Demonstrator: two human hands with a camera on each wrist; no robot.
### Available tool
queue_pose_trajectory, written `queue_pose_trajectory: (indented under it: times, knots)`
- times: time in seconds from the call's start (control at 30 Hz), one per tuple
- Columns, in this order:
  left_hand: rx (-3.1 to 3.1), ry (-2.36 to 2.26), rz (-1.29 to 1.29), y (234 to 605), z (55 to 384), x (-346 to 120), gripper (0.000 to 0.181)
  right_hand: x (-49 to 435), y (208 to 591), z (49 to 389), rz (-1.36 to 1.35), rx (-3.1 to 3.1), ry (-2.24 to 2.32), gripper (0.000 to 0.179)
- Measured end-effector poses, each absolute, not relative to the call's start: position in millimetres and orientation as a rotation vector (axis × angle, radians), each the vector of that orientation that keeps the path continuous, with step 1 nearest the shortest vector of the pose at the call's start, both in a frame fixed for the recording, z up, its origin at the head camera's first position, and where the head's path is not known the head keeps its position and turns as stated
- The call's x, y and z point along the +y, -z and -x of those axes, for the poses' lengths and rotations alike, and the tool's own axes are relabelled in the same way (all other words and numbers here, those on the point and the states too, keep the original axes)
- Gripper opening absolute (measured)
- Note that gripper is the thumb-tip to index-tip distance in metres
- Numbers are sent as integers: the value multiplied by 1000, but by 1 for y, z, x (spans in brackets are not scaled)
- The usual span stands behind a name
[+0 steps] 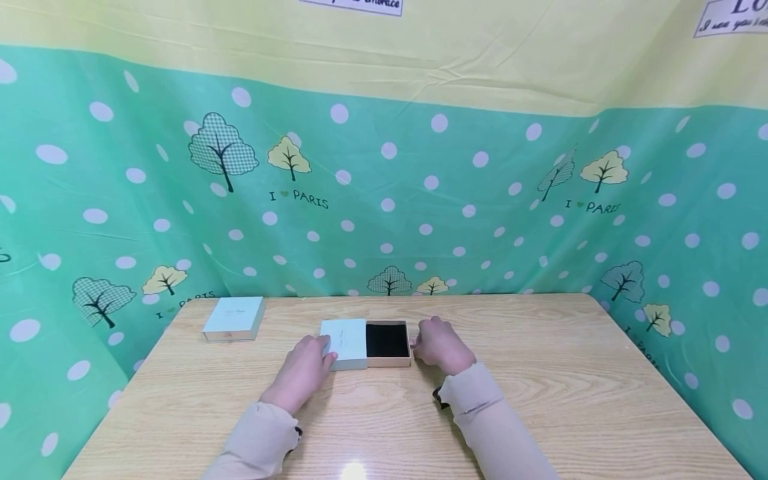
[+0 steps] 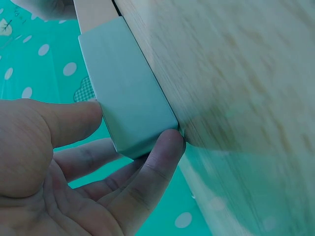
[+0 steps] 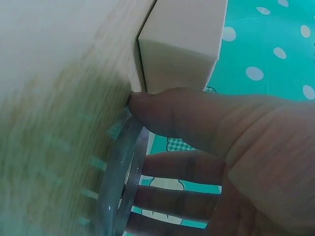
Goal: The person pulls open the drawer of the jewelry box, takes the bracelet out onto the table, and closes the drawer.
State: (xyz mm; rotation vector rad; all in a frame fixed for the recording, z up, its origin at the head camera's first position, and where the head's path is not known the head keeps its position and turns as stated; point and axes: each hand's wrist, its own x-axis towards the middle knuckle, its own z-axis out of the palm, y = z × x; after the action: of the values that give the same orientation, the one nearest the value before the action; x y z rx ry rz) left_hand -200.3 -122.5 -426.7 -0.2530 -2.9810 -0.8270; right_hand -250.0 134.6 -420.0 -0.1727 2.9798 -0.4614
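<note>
toward the far middle of the wooden table (image 1: 600,400), a pale blue cover (image 1: 348,337) has a pinkish tray (image 1: 389,362) sticking out of its right side, black lining (image 1: 387,340) showing inside. the left hand (image 1: 303,373) holds the cover's left end, thumb at the top edge, fingers bent round the end. just beside the tray's right end, the right hand (image 1: 443,343) is narrowly curled, thumb and fingertips gripping a translucent grey curved piece (image 3: 118,182), unclear what. a second pale box (image 1: 234,319) stands farther left.
</note>
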Motion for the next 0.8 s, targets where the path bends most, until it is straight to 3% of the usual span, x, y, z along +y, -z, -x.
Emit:
queue_pose_trajectory:
  times: [0.8]
  knots:
    - [-2976, 827, 252, 427, 200, -123, 42, 134, 420, 249, 195, 2977, 423, 16]
